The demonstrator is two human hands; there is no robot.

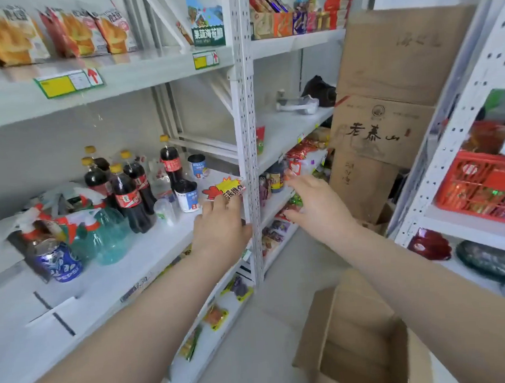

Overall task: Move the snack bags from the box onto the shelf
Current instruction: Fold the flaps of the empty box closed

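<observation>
Illumination is bright, even and diffuse; no light source is in view. Shadows are faint and soft, with the grey back wall darkening slightly beneath the upper white metal shelf board (135, 77). Wide-angle distortion tilts the white perforated steel upright (441, 175) at the right edge and stretches my forearms along the bottom. My right hand (315, 205), the blue soda can (60, 264) and the red plastic crate (484, 187) appear smeared. Fine detail is soft throughout.

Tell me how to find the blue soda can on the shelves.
Look at the white shelf holding the dark cola bottles, left of the perforated upright post. At its front left, beside the teal spray bottles, sits the Pepsi can. It is the only blue can, with white lettering.
</observation>
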